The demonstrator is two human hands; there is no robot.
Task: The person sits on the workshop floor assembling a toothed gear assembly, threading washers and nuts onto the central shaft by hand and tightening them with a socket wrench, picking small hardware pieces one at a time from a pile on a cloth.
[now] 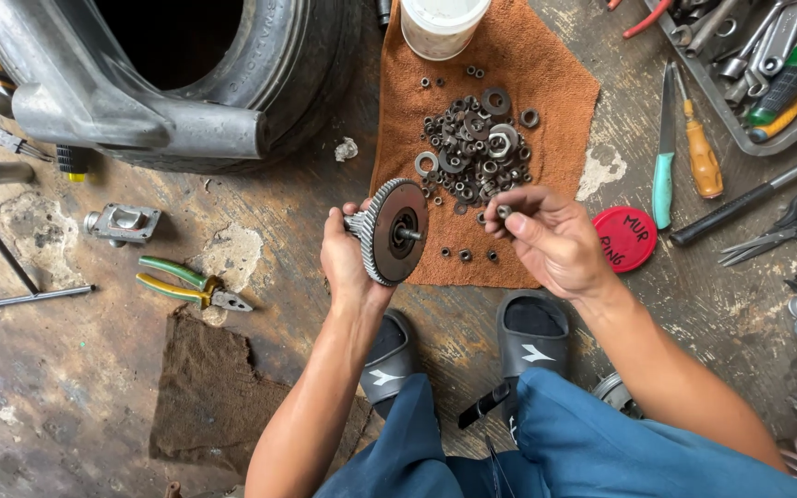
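- A grey tool tray (694,92) is sitting at the upper right, holding spanners, wrenches and screwdrivers with green and yellow handles.
- A white plastic tub (441,23) is standing at the top edge of the orange-brown cloth (555,83); what is inside cannot be told.
- A red lid (625,239) is lying flat on the floor just beside the cloth's right edge.
- A heap of nuts and washers (477,148) is lying loose on the cloth, with a few strays scattered around it.
- The left hand (345,258) is wrapping closed around the toothed hub behind a gear wheel (393,231), holding it up over the cloth's lower left corner.
- The gear wheel is standing on edge, its flat face turning toward the right hand; its short shaft is pointing roughly level to the right, so its long axis is running left to right.
- The right hand (555,242) is pinching a small nut (504,211) between thumb and forefinger, the other fingers curling loosely, near the shaft's tip but apart from it.
- Green-handled pliers (194,284) are lying on the floor left of the left hand.
- A tyre (260,83) is lying at the upper left.
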